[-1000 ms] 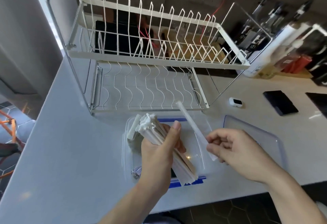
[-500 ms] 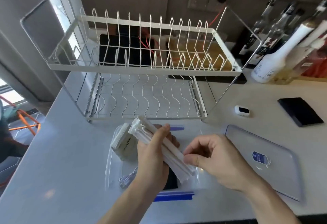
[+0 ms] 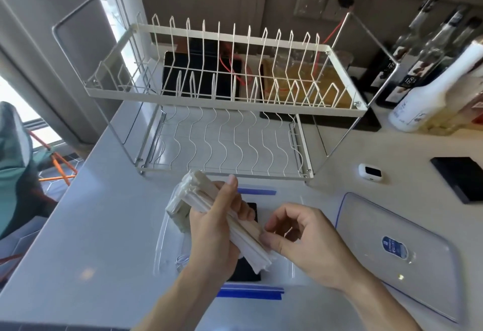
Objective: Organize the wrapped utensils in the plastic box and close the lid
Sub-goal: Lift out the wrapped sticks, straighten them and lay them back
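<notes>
wrapped utensils [image 3: 222,215] | sitting bundled at lower centre of frame, over plastic box [image 3: 167,242] | left hand [image 3: 214,236] fingers clamping mid-bundle; right hand [image 3: 305,242] fingers pinching its near end | likely handling light, stiff, slippery-wrapped, sliding loose | gripping mid-length

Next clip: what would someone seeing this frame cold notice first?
The left hand grips a bundle of wrapped utensils over the open clear plastic box at centre, while the right hand touches the bundle's near end. Behind stands a big two-tier dish rack; the box's lid lies on the counter to the right.
</notes>
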